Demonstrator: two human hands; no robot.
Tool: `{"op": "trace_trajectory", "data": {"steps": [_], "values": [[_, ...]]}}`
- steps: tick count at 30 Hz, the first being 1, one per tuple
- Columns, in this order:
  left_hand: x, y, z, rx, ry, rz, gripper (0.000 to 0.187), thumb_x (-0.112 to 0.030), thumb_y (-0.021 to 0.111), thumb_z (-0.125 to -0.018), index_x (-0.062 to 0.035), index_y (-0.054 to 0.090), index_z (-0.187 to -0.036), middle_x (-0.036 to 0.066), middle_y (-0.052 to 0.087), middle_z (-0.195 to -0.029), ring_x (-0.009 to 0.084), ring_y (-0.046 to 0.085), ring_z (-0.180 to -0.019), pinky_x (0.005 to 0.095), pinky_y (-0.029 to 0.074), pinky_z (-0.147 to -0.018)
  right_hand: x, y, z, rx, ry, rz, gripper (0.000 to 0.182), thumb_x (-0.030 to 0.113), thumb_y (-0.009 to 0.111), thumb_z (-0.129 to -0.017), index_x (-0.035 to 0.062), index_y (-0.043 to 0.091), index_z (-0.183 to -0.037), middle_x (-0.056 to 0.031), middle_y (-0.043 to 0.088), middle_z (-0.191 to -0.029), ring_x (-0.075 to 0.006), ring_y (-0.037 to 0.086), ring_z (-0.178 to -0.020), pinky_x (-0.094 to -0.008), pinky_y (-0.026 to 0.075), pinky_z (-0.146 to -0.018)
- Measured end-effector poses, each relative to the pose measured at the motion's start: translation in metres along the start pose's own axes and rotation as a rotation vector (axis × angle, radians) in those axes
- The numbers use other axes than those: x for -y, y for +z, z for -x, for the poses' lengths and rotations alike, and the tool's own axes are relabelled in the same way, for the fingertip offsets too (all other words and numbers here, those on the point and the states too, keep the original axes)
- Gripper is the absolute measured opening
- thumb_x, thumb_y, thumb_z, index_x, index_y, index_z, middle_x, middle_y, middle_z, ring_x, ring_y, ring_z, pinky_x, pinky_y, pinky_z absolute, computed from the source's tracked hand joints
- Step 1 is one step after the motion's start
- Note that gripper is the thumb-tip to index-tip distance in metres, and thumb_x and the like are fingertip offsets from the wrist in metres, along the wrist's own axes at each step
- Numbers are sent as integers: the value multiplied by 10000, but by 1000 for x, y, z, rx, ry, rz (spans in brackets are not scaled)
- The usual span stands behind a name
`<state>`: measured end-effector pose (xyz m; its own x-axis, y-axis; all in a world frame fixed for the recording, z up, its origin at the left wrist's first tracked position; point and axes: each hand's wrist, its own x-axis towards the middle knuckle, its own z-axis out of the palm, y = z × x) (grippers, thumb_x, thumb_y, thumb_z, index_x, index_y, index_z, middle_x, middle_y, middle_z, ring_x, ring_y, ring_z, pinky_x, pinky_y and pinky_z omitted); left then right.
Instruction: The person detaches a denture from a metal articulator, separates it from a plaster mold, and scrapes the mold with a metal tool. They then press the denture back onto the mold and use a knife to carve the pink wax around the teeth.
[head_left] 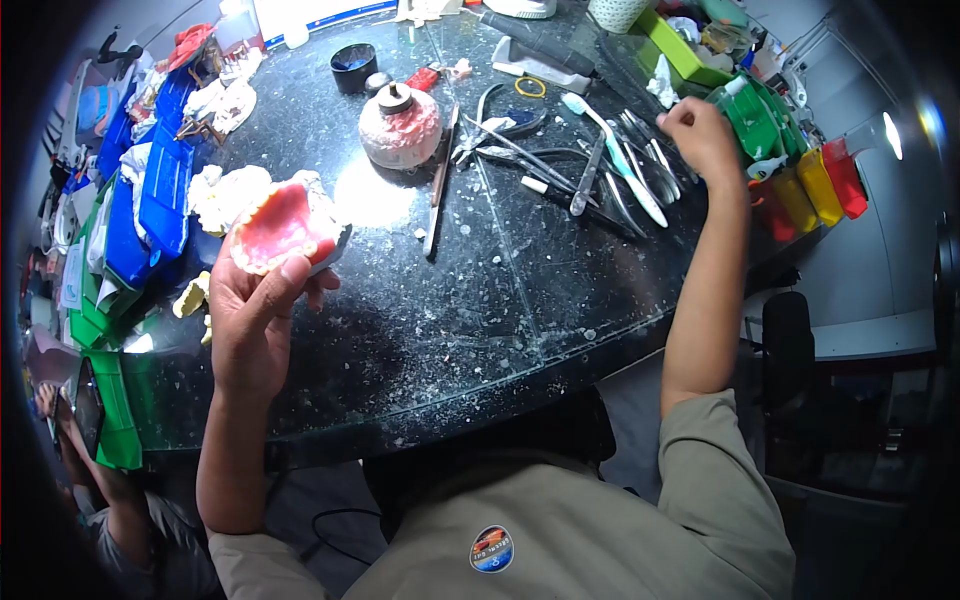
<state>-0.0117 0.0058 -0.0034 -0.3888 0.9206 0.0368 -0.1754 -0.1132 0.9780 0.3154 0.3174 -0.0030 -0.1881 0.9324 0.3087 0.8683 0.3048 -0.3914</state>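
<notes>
My left hand (pixel 252 325) grips a dental model with a pink denture base (pixel 285 228) and a row of teeth along its rim, thumb on the near edge. My right hand (pixel 706 138) hovers at the right above the hand tools, its fingers curled together; whatever they may hold is hidden. Just below it lie slim metal instruments (pixel 655 155), a white and teal toothbrush (pixel 632 172) and several pliers (pixel 515 152). A wax knife (pixel 440 190) with a wooden handle lies mid-table, beside a round spirit burner (pixel 400 128) coated in pink wax.
Blue bins (pixel 160 190) and crumpled white material (pixel 228 192) line the left side. Green bins (pixel 765 120) and yellow and red bins (pixel 820 188) stand at the right. A black cup (pixel 354 68) and a handpiece (pixel 540 42) sit farther back. Another person's arm (pixel 95 450) shows at lower left.
</notes>
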Motion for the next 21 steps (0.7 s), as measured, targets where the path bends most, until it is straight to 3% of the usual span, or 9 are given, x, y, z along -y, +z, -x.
{"op": "trace_trajectory", "data": {"steps": [2,5,6,7,11,15,18,19,21], "values": [[-1,3,1,-15,25,15,603,-149,675,-805,21,398,-1313,116,653,-1002,156,652,-786,235,471,-635,0,-8,1,-206,-17,-29,197,205,682,-804,22,613,-785,-80,626,-700,-154,587,-666,-302,453,-641],[-4,3,1,-28,27,-13,621,-144,678,-798,24,385,-1319,122,652,-1002,172,653,-785,246,471,-643,-2,-5,19,-151,-167,-55,221,233,663,-803,20,611,-772,-133,640,-706,-280,636,-681,-371,477,-646],[-3,3,2,-34,40,-22,616,-144,674,-800,28,379,-1313,134,651,-1003,189,654,-786,251,471,-648,7,-1,33,-24,-209,-152,245,228,664,-807,9,578,-742,-136,617,-672,-298,615,-651,-390,468,-624],[-4,5,2,-31,37,-13,612,-124,678,-797,33,366,-1300,151,650,-1000,203,658,-793,256,474,-651,11,4,43,123,-181,-58,252,222,669,-810,11,555,-732,-135,587,-695,-308,585,-701,-405,447,-660],[-1,10,2,-25,47,-33,643,-149,690,-783,16,358,-1308,134,625,-1016,213,656,-810,257,470,-638,11,8,58,202,-298,80,217,208,661,-811,31,553,-747,-144,527,-844,-327,517,-826,-402,403,-753],[-2,7,2,-17,73,-10,682,-105,707,-780,10,302,-1316,146,642,-990,211,666,-807,237,460,-618,5,13,56,113,-440,133,160,153,607,-829,22,545,-762,-144,513,-819,-327,519,-794,-399,414,-720],[-3,7,3,-13,105,-30,689,-47,719,-764,0,293,-1304,165,603,-1086,206,651,-890,274,515,-695,3,13,46,-92,-399,-83,148,134,557,-848,9,534,-771,-145,531,-803,-309,539,-734,-382,428,-678],[-1,10,4,-22,149,-7,692,-30,721,-759,-4,290,-1299,172,585,-1119,205,644,-917,289,528,-728,8,6,45,-145,-334,-209,164,134,500,-892,9,522,-788,-115,560,-771,-238,557,-683,-340,434,-640],[-1,12,5,-21,185,14,705,-7,729,-752,0,264,-1282,176,561,-1142,203,623,-983,300,525,-812,32,-9,51,-5,-26,-991,183,159,465,-935,15,533,-845,-73,581,-776,-150,555,-697,-274,423,-627]]}}
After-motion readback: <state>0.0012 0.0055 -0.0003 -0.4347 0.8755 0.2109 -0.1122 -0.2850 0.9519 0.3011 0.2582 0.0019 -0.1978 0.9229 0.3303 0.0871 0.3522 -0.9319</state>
